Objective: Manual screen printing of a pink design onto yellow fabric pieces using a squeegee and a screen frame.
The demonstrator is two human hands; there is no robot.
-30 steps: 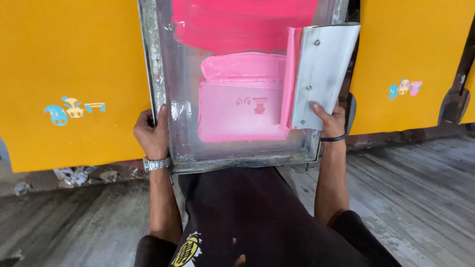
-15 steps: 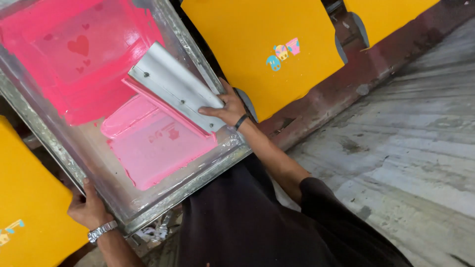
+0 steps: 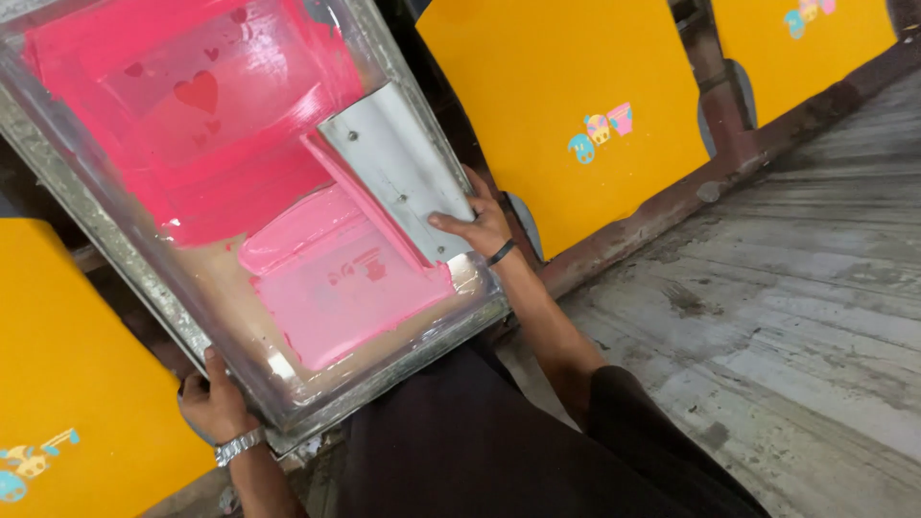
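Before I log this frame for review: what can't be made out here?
Head view only:
- Far end of the screen frame: cut off by the top edge.
- Left hand fingers: curled under the frame.
- Squeegee blade edge: buried in pink ink.
- Small prints on the orange panels: too small.
- Right hand: palm hidden.

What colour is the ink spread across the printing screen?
Pink: the ink on the printing screen runs from bright to paler pink, clearest in the head view.

Screen frame [image 3: 125,259] top cut by pic edge; left hand [image 3: 216,408] fingers hidden behind frame.
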